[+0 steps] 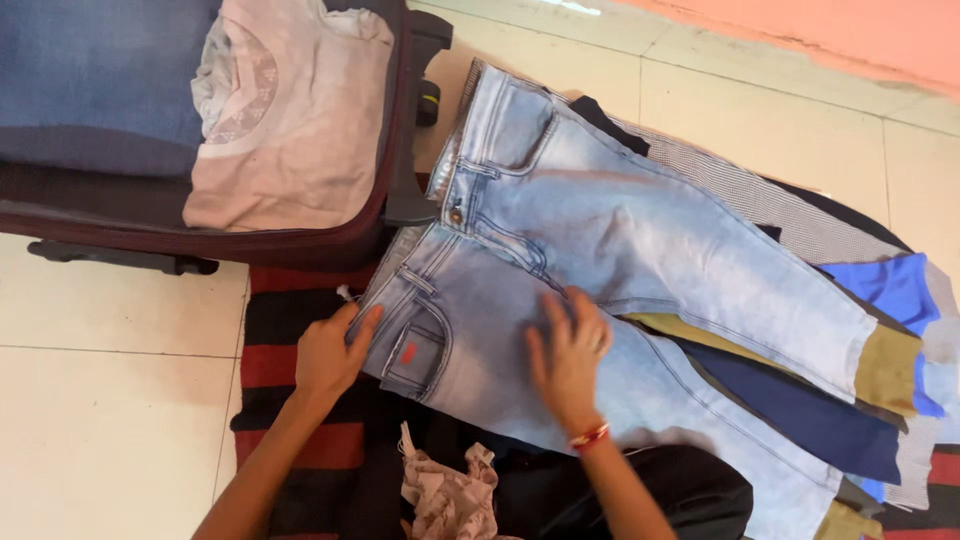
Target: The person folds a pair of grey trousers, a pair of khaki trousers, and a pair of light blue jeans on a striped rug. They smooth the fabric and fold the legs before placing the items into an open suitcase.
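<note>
Light blue jeans (620,220) lie spread flat on a pile of clothes on the floor, waistband toward the suitcase and legs running to the right. My left hand (335,350) grips the waistband edge by the back pocket with its small red tag. My right hand (568,355), a red thread bracelet on its wrist, lies flat with fingers spread on the seat of the jeans.
An open maroon suitcase (385,150) at upper left holds a folded pink shirt (300,120) and blue denim (100,70). Under the jeans lie dark, checked and bright blue garments (885,285). A striped red-black mat (285,370) covers the white floor tiles. A crumpled pinkish cloth (445,495) lies near me.
</note>
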